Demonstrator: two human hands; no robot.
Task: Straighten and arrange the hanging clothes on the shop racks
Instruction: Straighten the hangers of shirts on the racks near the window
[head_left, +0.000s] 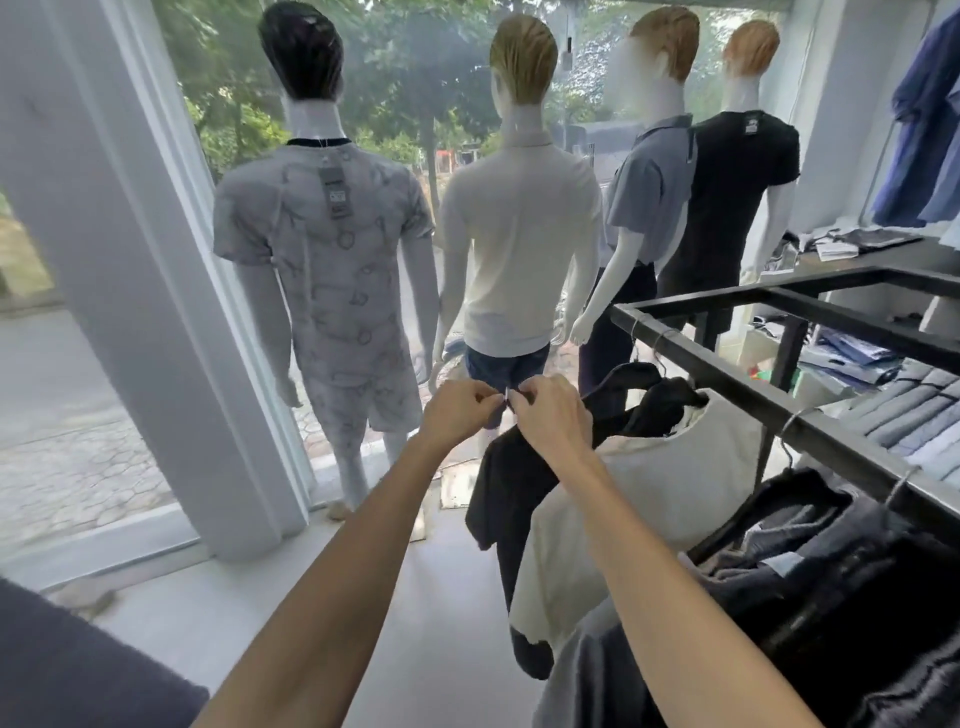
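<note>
Head view: left hand (456, 413) & right hand (551, 415), fingers curled, pinch white tag (506, 399) (prob.) on black shirt (511, 483) at rack (737, 387) left end. A hard tug could tear the tag or pull shirt off.

The person is showing a bare left forearm (337, 561) and right forearm (660, 561), left hand (457, 415) and right hand (553, 415) uncovered. Dark navy cloth (78, 670), possibly their garment, is showing at 8 o'clock.
</note>
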